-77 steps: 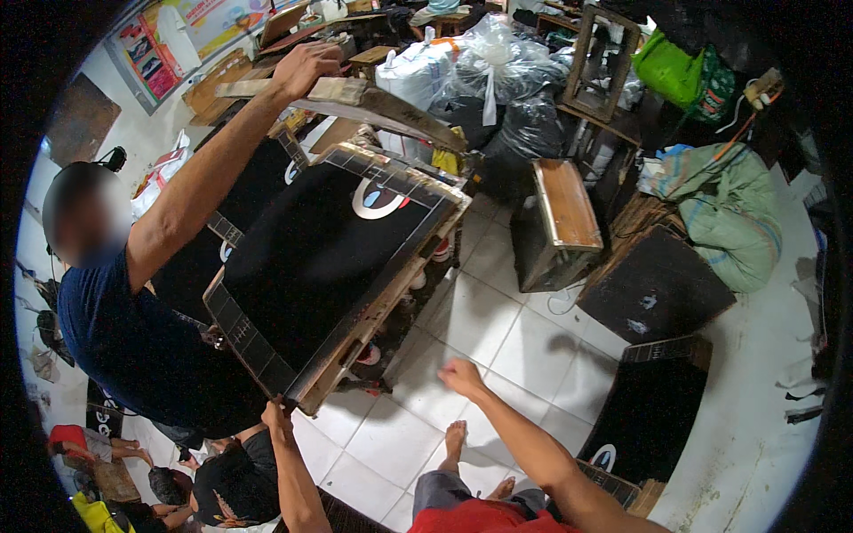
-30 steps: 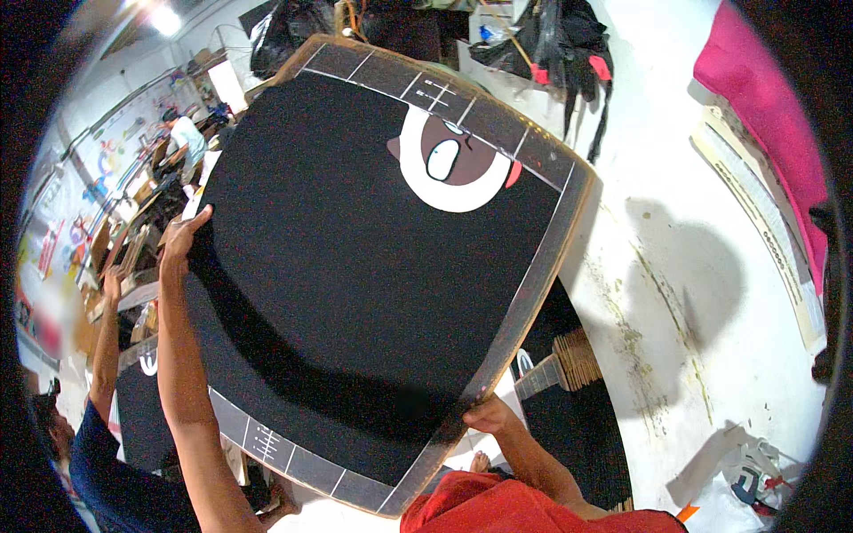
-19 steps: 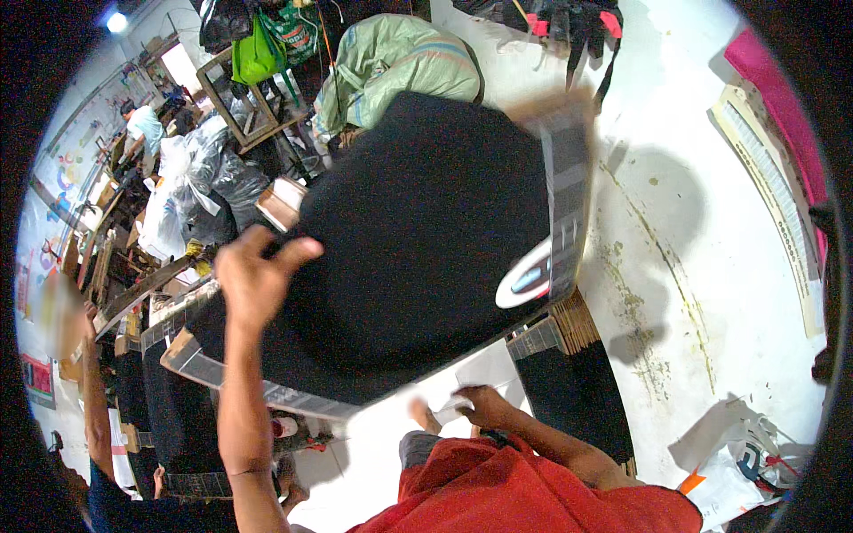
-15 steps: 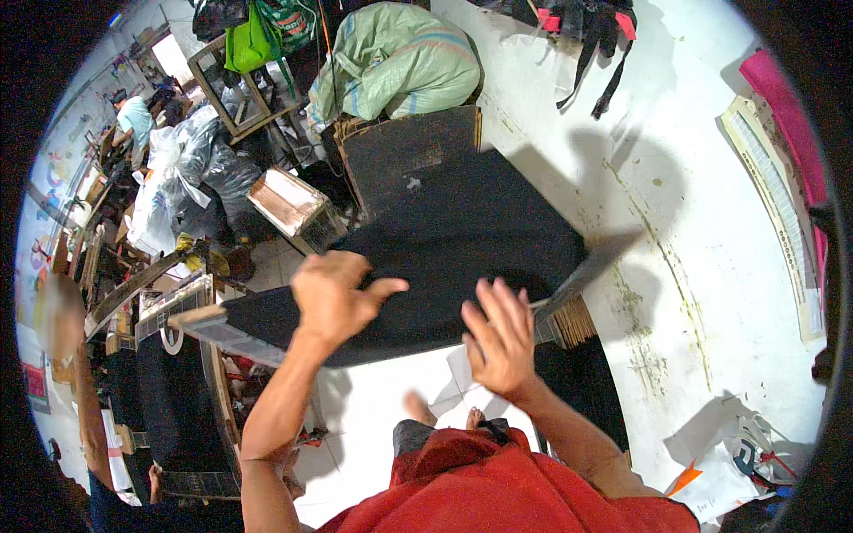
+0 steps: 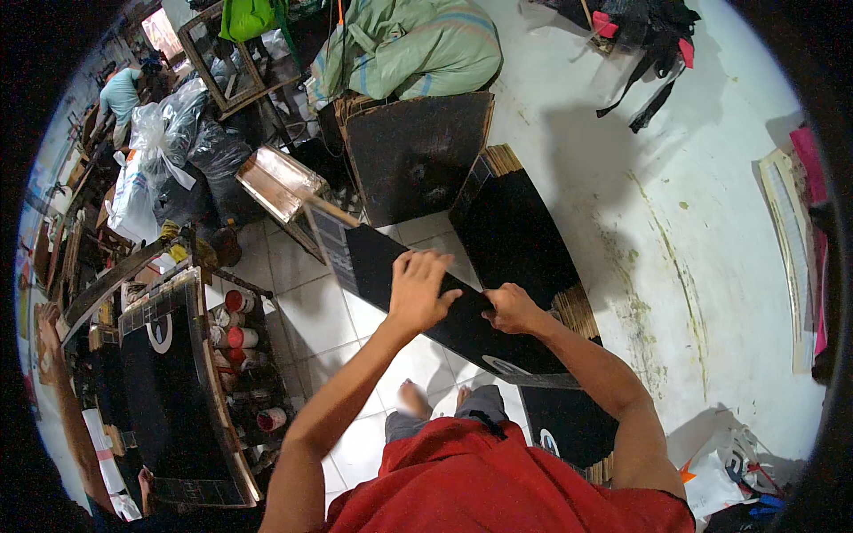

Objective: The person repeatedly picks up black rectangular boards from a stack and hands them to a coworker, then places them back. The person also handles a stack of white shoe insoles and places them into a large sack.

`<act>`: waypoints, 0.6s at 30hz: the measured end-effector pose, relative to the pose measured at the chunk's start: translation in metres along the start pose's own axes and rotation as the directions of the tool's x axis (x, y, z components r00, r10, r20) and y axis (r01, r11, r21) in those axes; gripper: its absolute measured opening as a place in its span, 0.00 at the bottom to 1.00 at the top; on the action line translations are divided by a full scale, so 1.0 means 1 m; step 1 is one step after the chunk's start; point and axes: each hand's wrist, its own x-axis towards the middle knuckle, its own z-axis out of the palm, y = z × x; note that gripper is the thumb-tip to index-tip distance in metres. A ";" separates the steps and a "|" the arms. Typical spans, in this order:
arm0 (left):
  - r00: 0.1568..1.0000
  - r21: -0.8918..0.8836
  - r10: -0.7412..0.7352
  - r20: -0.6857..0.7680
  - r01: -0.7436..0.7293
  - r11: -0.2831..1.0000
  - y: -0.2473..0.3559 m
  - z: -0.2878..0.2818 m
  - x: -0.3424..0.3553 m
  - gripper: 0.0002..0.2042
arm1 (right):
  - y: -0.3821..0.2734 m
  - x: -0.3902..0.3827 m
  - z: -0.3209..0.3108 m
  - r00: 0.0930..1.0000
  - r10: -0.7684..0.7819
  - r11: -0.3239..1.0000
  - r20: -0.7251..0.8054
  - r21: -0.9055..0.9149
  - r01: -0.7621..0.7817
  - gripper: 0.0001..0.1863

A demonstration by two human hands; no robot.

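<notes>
A flat black panel (image 5: 378, 258) with pale printed markings is tilted in front of my body, running from upper left to lower right. My right hand (image 5: 515, 311) is closed round its upper edge. My left hand (image 5: 420, 291) lies over the panel left of it, fingers stretched out and thumb apart. To the right, a stack of black panels (image 5: 511, 222) leans near the wall, its brown edges showing. Another stack of dark panels (image 5: 573, 422) stands below my right forearm.
A large dark board (image 5: 413, 151) stands ahead, beside a wooden box (image 5: 277, 184). At left, a co-worker's hand (image 5: 49, 329) is near a table with a black panel (image 5: 169, 400). Red-stained pots (image 5: 240, 338) fill a shelf there. A pale green sack (image 5: 409, 53) sits behind.
The black panel has swung from lying broad before me to a steep tilt, uncovering the stack at right and floor tiles. My right hand has closed on its edge; my left moved right.
</notes>
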 end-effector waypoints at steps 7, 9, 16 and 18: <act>0.672 0.165 -0.672 0.311 0.658 0.735 -0.061 0.082 -0.179 0.22 | 0.105 0.032 0.048 0.958 0.286 0.958 0.006 0.032 -0.286 0.14; 0.507 0.217 -0.743 0.436 0.742 0.634 -0.065 0.102 -0.263 0.22 | 0.143 0.037 0.064 0.963 0.267 0.962 -0.021 0.062 -0.266 0.15; -0.130 0.553 -0.841 0.525 0.803 0.220 -0.005 0.128 -0.471 0.17 | 0.248 0.074 0.095 0.868 0.496 0.867 0.001 0.057 -0.495 0.17; -0.347 0.359 -0.837 0.424 0.912 -0.197 0.026 0.143 -0.466 0.12 | 0.272 0.090 0.093 0.825 0.556 0.827 0.107 0.035 -0.562 0.21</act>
